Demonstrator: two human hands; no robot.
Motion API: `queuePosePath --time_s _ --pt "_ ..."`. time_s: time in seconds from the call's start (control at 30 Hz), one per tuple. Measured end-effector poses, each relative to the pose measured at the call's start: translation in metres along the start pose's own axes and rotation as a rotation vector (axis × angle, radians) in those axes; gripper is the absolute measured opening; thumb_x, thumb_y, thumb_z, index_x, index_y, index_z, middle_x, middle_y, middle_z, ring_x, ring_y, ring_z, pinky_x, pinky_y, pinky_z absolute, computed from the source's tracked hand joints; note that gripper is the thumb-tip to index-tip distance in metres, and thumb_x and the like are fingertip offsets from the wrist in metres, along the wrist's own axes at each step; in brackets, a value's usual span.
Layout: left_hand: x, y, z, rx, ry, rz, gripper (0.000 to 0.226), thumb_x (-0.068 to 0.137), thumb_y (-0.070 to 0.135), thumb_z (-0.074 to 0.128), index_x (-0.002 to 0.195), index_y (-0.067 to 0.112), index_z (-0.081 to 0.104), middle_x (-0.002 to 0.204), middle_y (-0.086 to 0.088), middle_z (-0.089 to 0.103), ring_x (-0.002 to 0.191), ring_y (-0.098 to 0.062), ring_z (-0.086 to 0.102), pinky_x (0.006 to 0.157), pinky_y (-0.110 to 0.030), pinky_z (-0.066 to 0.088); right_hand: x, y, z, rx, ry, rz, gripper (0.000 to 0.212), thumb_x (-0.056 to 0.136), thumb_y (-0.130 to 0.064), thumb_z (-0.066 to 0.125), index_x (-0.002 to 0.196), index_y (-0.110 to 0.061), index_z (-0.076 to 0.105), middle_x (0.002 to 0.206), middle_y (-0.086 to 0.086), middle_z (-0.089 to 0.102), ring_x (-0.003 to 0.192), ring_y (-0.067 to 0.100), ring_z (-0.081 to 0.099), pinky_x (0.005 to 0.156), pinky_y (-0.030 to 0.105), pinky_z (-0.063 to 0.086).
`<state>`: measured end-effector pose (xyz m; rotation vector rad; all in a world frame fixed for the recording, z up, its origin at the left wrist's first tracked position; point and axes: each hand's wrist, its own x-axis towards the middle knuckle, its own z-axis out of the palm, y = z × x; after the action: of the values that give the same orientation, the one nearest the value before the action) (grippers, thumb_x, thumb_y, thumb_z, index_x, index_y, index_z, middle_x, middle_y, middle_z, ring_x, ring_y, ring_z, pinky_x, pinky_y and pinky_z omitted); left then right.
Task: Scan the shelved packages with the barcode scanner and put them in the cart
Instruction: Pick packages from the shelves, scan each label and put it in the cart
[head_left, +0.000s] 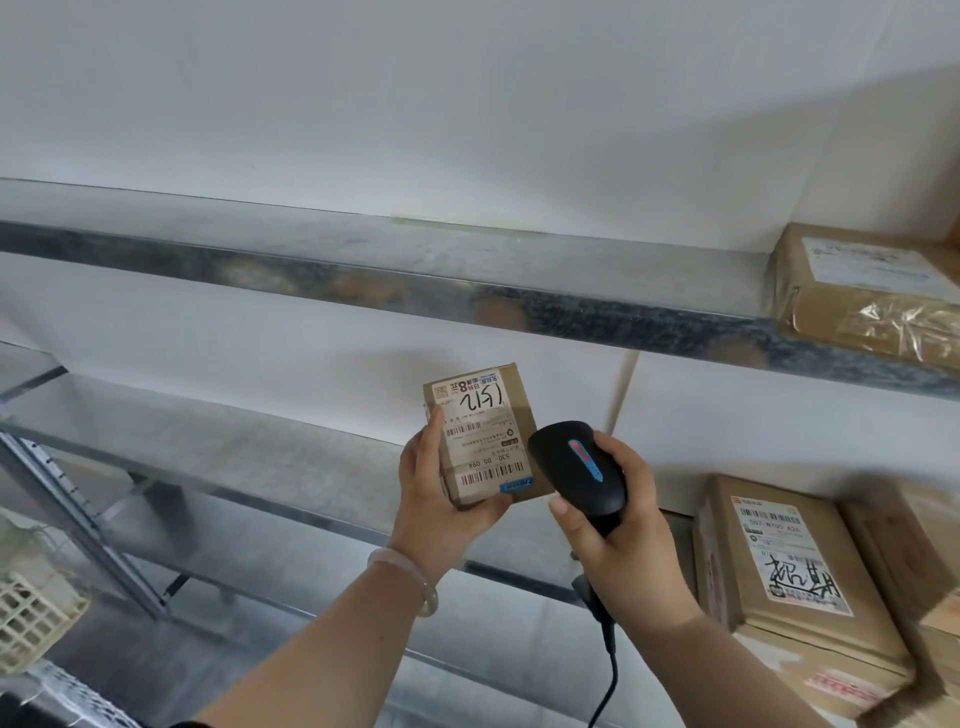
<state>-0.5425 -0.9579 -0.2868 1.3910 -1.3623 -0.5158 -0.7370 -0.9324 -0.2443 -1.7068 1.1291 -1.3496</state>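
Left hand (434, 501) grips small brown cardboard package (485, 434) upright, label facing camera, long axis vertical; right hand (621, 535) fingers wrap black handheld barcode scanner (576, 467), head just right of label, touching package edge.

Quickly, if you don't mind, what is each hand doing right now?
Left hand: grips the small cardboard package.
Right hand: grips the black barcode scanner.

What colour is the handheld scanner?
The scanner is black, with a blue-and-red strip on top; head view, in the right hand.
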Motion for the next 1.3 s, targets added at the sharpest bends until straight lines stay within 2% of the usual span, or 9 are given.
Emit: queuePosePath --time_s 0.07,0.27,0.43,0.57,0.7,0.8,1.17,1.23,1.3 --pt "0.001 -0.002 -0.002 -0.013 0.021 0.006 0.112 0.068 0.014 0.089 0.151 0.035 0.016 0.139 0.002 0.028 0.118 0.028 0.022 0.085 0.006 0.036 -0.004 -0.004 0.003 -0.050 -0.059 0.012 0.059 0.081 -0.033 0.075 0.128 -0.048 0.041 0.115 -0.034 0.057 0.093 0.013 0.066 0.079 0.042 0.058" --pt "0.002 -0.006 -0.007 -0.018 0.059 0.029 0.108 0.068 0.014 0.089 0.145 0.041 0.019 0.142 -0.004 0.027 0.119 0.026 0.026 0.083 0.002 0.041 -0.011 -0.015 0.013 -0.148 -0.165 0.033 0.055 0.081 -0.033 0.073 0.120 -0.054 0.040 0.102 -0.027 0.064 0.081 0.010 0.069 0.075 0.036 0.058" --pt "0.000 -0.007 -0.005 -0.028 0.069 0.029 0.105 0.068 0.009 0.089 0.141 0.045 0.022 0.142 -0.006 0.027 0.121 0.003 0.035 0.085 0.003 0.039 -0.012 -0.018 0.013 -0.203 -0.173 0.105 0.052 0.078 -0.045 0.070 0.118 -0.054 0.039 0.086 -0.022 0.065 0.074 0.010 0.067 0.066 0.040 0.059" --pt "0.000 -0.010 -0.003 -0.034 0.067 0.018 0.106 0.069 0.010 0.088 0.140 0.049 0.020 0.144 -0.005 0.026 0.122 0.002 0.035 0.085 0.002 0.041 -0.012 -0.022 0.012 -0.206 -0.173 0.129 0.049 0.078 -0.047 0.070 0.114 -0.056 0.038 0.084 -0.021 0.065 0.075 0.010 0.068 0.065 0.039 0.059" --pt "0.000 -0.011 0.001 0.008 0.081 0.009 0.098 0.068 0.015 0.089 0.141 0.037 0.027 0.145 -0.006 0.027 0.120 0.011 0.034 0.082 0.006 0.037 -0.012 -0.023 0.010 -0.209 -0.183 0.154 0.046 0.079 -0.047 0.069 0.114 -0.052 0.039 0.085 -0.014 0.066 0.073 0.011 0.067 0.065 0.040 0.059" --pt "-0.001 -0.011 0.002 0.031 0.102 -0.004 0.096 0.068 0.017 0.089 0.141 0.033 0.028 0.145 -0.008 0.028 0.119 -0.001 0.036 0.082 0.007 0.036 -0.012 -0.025 0.010 -0.208 -0.197 0.161 0.044 0.080 -0.045 0.069 0.112 -0.051 0.039 0.084 -0.012 0.066 0.072 0.011 0.067 0.064 0.036 0.059" --pt "-0.008 -0.023 -0.039 0.001 0.144 -0.031 0.105 0.067 0.009 0.089 0.145 0.034 0.022 0.143 -0.008 0.027 0.125 -0.009 0.035 0.084 0.003 0.039 -0.013 -0.034 0.049 -0.217 -0.277 0.168 0.050 0.075 -0.049 0.068 0.117 -0.049 0.040 0.093 -0.017 0.066 0.076 0.011 0.068 0.065 0.038 0.059" --pt "-0.010 -0.026 -0.056 0.005 0.165 -0.041 0.105 0.068 0.010 0.088 0.144 0.038 0.021 0.142 -0.005 0.027 0.123 -0.007 0.035 0.085 0.004 0.038 -0.012 -0.039 0.063 -0.213 -0.287 0.142 0.051 0.077 -0.046 0.069 0.118 -0.049 0.040 0.096 -0.022 0.065 0.079 0.007 0.067 0.067 0.034 0.058" --pt "-0.012 -0.030 -0.077 0.032 0.190 -0.054 0.104 0.068 0.014 0.089 0.143 0.038 0.021 0.142 -0.004 0.027 0.123 -0.007 0.033 0.085 0.006 0.037 -0.012 -0.047 0.080 -0.207 -0.293 0.106 0.050 0.079 -0.040 0.071 0.116 -0.052 0.039 0.100 -0.034 0.060 0.087 -0.002 0.062 0.070 0.019 0.053"
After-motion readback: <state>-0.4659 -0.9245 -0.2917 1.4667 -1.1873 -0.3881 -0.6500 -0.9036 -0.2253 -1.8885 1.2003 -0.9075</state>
